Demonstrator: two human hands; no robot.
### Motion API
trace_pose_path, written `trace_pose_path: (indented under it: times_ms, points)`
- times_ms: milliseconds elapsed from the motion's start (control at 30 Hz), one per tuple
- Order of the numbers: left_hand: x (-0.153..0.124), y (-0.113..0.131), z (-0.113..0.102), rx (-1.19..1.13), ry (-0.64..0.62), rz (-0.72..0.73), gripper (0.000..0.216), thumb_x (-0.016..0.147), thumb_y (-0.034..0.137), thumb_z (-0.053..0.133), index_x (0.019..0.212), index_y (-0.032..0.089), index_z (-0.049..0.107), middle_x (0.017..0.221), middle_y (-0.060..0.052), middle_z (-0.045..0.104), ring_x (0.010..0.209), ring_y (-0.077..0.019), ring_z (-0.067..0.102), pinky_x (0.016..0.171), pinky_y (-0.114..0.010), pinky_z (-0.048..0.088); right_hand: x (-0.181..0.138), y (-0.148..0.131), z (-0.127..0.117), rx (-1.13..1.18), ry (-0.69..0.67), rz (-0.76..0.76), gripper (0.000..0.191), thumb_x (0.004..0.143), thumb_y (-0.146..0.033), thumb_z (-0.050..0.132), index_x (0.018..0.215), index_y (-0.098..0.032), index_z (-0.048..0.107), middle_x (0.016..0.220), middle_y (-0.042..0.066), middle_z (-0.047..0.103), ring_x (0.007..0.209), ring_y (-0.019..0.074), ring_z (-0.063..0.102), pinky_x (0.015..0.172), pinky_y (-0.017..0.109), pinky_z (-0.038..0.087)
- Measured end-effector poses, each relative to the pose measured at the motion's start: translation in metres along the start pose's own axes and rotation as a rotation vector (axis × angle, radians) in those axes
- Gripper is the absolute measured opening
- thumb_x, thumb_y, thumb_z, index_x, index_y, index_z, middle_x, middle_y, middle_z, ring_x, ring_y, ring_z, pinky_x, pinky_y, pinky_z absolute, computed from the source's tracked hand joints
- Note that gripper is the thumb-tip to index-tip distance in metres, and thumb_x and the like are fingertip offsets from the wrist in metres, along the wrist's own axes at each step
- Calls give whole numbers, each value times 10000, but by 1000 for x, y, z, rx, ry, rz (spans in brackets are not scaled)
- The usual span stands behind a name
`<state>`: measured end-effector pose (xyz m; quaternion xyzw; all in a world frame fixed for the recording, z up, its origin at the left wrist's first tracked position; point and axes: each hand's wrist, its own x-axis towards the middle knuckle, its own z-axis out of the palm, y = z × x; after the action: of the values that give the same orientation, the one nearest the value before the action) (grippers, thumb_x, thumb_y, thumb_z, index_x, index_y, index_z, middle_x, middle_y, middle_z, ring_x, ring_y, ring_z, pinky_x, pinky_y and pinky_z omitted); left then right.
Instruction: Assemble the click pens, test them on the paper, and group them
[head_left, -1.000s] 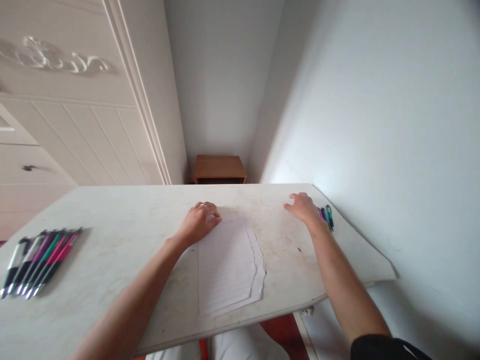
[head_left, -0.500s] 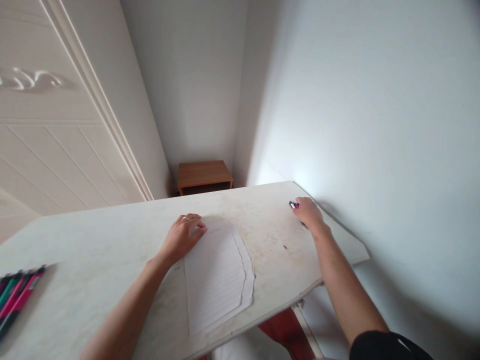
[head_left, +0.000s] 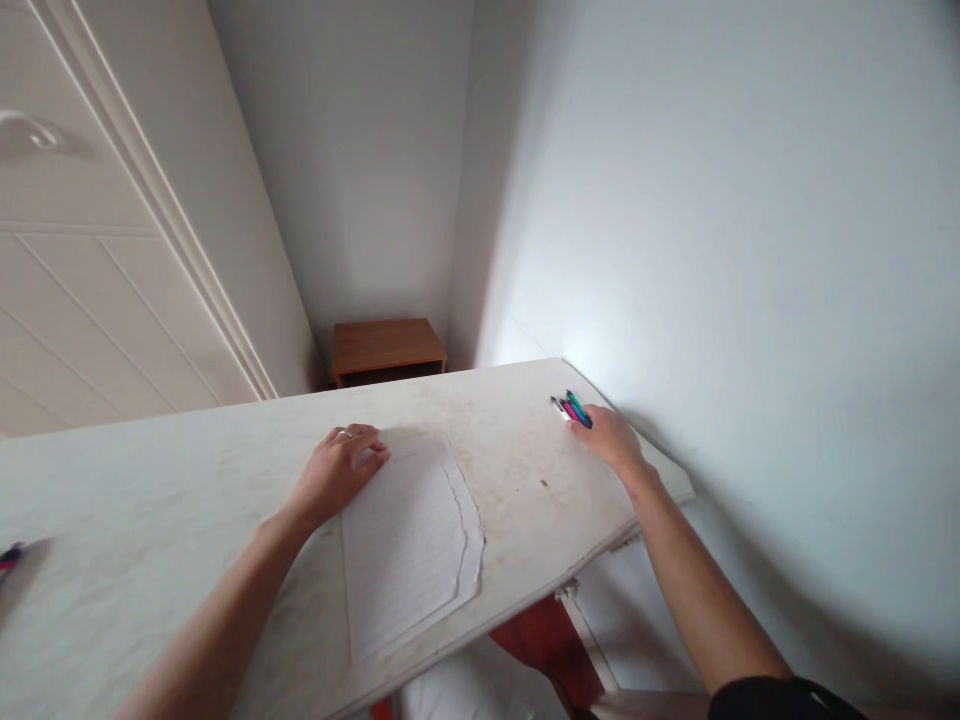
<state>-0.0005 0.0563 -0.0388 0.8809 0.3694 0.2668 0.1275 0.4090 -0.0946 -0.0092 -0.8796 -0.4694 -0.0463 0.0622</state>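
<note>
A: In the head view, where are the person's hands?

B: The left hand [head_left: 341, 470] rests at the far left corner of the lined sheets [head_left: 405, 550], fingers loosely curled, with only a narrow gap between thumb and forefinger. The right hand [head_left: 611, 438] is at a small bunch of pens [head_left: 571, 410] near the far right corner of the table [head_left: 187, 480], thumb and fingers about their near ends.

A: Gripping them?

B: One cannot tell; the hand hides those ends. The far tips poke out, slightly fanned.

A: What might go wrong there?

B: If the grip is loose, an outer pen, the white one say, could slip out and roll. The edge beside the wall [head_left: 712, 250] is near, so a stray pen might drop off.

A: And the paper?

B: The sheets overlap unevenly, with ragged right edges. A sideways push from the left hand could slide one over another or crease that corner.

A: Anything else?

B: A pen end [head_left: 10, 558] shows at the left border, cut off by the frame. With attention on the right, a sweeping left forearm could knock it.
</note>
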Motion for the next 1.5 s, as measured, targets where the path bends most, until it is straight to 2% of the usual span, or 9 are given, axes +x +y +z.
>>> trace_pose_path:
  times_ms: [233, 367, 633, 867, 1167, 1367, 1500]
  points:
    - [0, 1, -1, 8, -13, -3, 333, 851, 439, 484, 838, 202, 717, 1102, -127, 707, 1051, -302, 621, 963, -452, 468, -6, 2, 6, 3, 85, -62, 289, 903, -391, 538, 1039, -185, 688, 969, 120, 695, 893, 244, 625, 681, 295, 374]
    - [0, 1, -1, 12, -21, -6, 341, 853, 442, 479, 850, 198, 717, 1113, -132, 703, 1060, -302, 615, 970, -450, 459, -5, 3, 10, 42, 123, -66, 273, 887, -381, 559, 1011, -184, 702, 933, 109, 697, 862, 234, 624, 679, 290, 384]
    - [0, 2, -2, 11, -30, -16, 343, 850, 441, 481, 855, 195, 720, 1123, -133, 702, 1057, -304, 617, 967, -451, 461, -11, 7, 16, 118, 210, -131, 283, 901, -334, 541, 1053, -156, 701, 1029, 142, 714, 958, 261, 632, 813, 325, 445]
    - [0, 2, -2, 4, -27, -5, 338, 843, 446, 486, 845, 203, 721, 1109, -132, 708, 1063, -310, 622, 964, -453, 466, -24, 21, 17, 128, 197, -211, 362, 945, -402, 469, 1072, -147, 691, 1071, 156, 715, 1026, 273, 644, 875, 353, 464]
    - [-1, 1, -2, 16, -31, -11, 339, 852, 451, 479, 865, 217, 723, 1125, -114, 706, 1067, -303, 616, 966, -448, 468, -29, 34, 20, 201, 229, -278, 346, 942, -393, 447, 1034, -169, 694, 1057, 132, 722, 996, 263, 646, 891, 370, 474]
    - [-1, -3, 0, 8, -6, 9, 334, 853, 444, 492, 859, 205, 723, 1100, -117, 712, 1035, -315, 626, 953, -461, 478, -35, 21, 13, 247, 333, -319, 333, 925, -356, 485, 1097, -139, 670, 1150, 164, 677, 1100, 286, 603, 987, 426, 468]
    - [-2, 0, -1, -6, -27, -2, 277, 856, 401, 504, 864, 226, 719, 1075, -84, 715, 1045, -289, 620, 966, -437, 478, -40, -15, 5, 350, 298, -475, 292, 902, -309, 526, 1095, -170, 696, 1199, 143, 672, 1162, 276, 593, 1056, 465, 442]
